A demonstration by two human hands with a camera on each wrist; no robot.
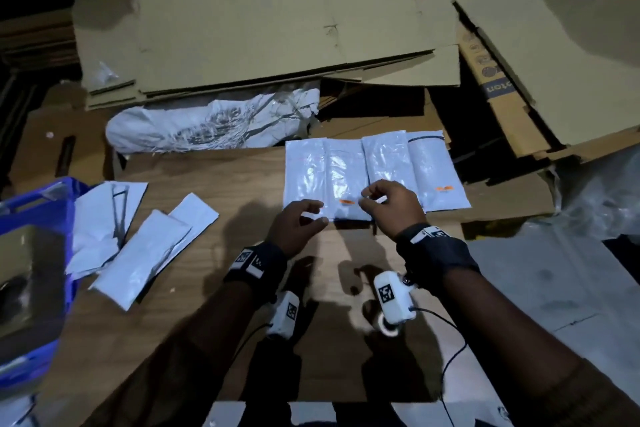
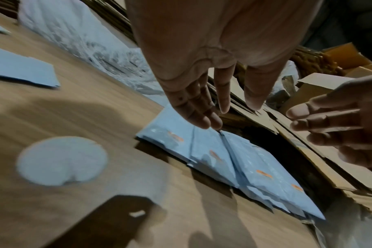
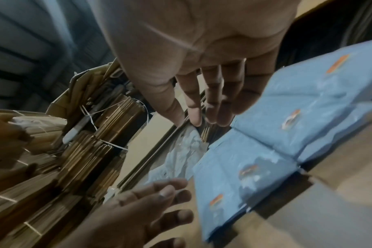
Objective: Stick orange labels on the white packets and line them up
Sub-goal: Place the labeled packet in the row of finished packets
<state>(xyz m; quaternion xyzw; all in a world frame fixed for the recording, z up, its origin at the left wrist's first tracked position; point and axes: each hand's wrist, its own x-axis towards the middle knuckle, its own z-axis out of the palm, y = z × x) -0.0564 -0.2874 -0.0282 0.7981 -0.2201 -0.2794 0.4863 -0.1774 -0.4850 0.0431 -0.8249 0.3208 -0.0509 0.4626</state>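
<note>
Dim storeroom; brown wood-grain tabletop (image 1: pixel 214 204) hemmed by flattened brown cardboard sheets (image 1: pixel 277 21), crumpled white plastic bag (image 1: pixel 211 125) behind. Four glossy white flat packets (image 1: pixel 374 170) lined up side by side at far table edge, small orange labels (image 1: pixel 346 201) near their near ends. Unlabelled white packets (image 1: pixel 145 253) loose at left beside blue plastic crate (image 1: pixel 52 204). "noton" read on one carton (image 1: pixel 498 87). Left hand (image 1: pixel 299 227) and right hand (image 1: pixel 394 206) hovered over packets' near edge, fingers relaxed, gripping nothing. Four labels visible only from wrist views.
</note>
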